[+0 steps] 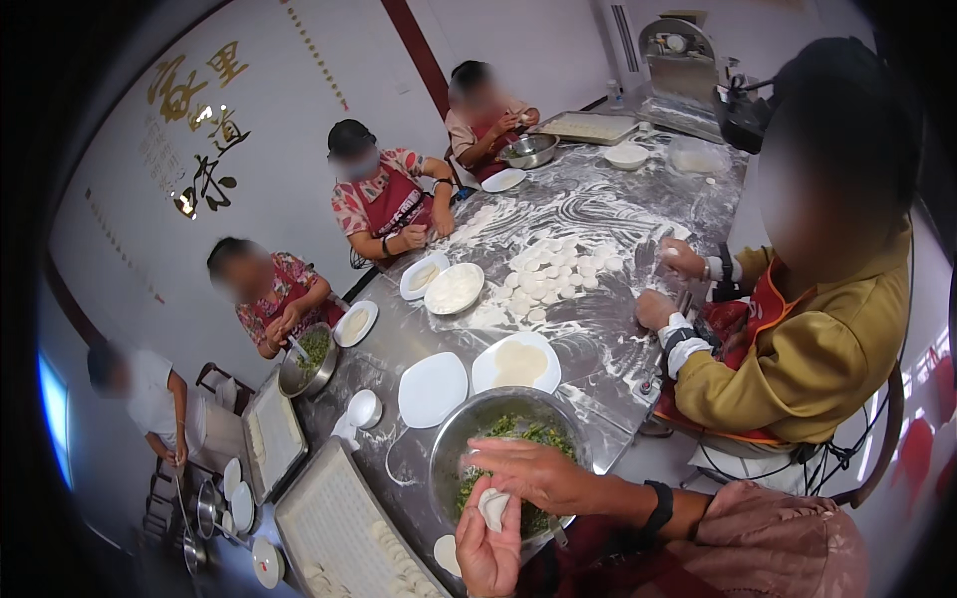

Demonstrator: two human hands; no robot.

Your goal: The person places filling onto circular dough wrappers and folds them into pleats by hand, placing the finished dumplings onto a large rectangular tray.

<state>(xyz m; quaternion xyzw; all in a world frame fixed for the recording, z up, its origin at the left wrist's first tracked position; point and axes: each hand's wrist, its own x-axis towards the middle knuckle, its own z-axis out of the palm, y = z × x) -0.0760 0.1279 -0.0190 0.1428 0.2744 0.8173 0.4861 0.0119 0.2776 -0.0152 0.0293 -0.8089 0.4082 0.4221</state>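
Note:
My left hand (490,549), palm up, holds a folded white dumpling (493,509) between its thumb side and fingers. Over it, my right hand (534,472) stretches flat with its fingers extended, the lower edge close to the dumpling; whether they touch I cannot tell. Beneath both hands stands a large steel bowl (446,433) of chopped green filling (549,433), partly hidden by them. A utensil handle (558,532) rests at its rim. Past the bowl, a white plate (549,351) bears flat dough wrappers (521,364). Another wrapper (447,555) lies left of my left hand.
Left of the bowl are trays (329,486) with dumplings, an empty square plate (433,389) and a small bowl (365,409). Floured wrappers (557,273) cover mid-table. A co-worker (807,336) sits at right; several others work along the far side.

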